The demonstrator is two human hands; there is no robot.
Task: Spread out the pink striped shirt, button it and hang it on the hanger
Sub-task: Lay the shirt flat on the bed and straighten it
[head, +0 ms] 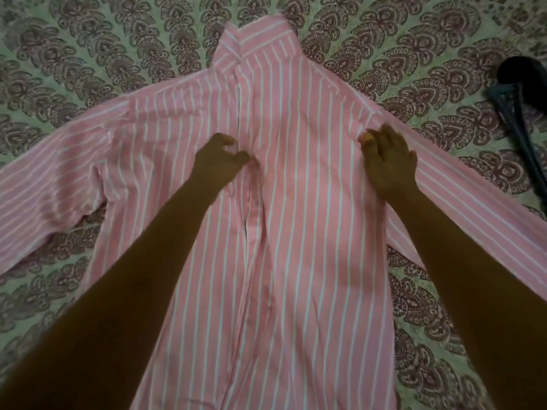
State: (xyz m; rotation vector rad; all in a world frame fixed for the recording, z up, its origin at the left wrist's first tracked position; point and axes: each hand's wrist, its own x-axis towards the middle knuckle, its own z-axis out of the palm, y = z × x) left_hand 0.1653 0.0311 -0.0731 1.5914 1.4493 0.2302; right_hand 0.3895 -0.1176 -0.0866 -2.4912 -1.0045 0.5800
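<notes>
One patterned bedspread [88,54], pale green with rows of dark maroon paisley, filled the head-camera feed I was watching. The pink striped shirt [310,217] lay on it front side up, its collar [260,37] pointing away from the person and its hem running off the bottom edge. The left-side sleeve [44,187] stretched out to the left edge of the frame, rumpled at the armpit. The right-side sleeve [473,196] slanted down to the right edge.

Two bare forearms reached up from the bottom corners and lay over the shirt's front. A dark object [521,113], black with a teal band, sat on the bedspread at the right edge, near the right-side sleeve but apart from it; I could not tell what it was.

The left hand [220,161] was at the centre placket [251,208], at chest height. Its thumb and curled fingers pinched a fold of the cloth there. The right hand [387,161] rested on the shirt beside the right shoulder seam. Its fingers [368,137] were close together and pressed down on the fabric, which wrinkled at their tips. From my screen I could not tell whether any button was fastened.
</notes>
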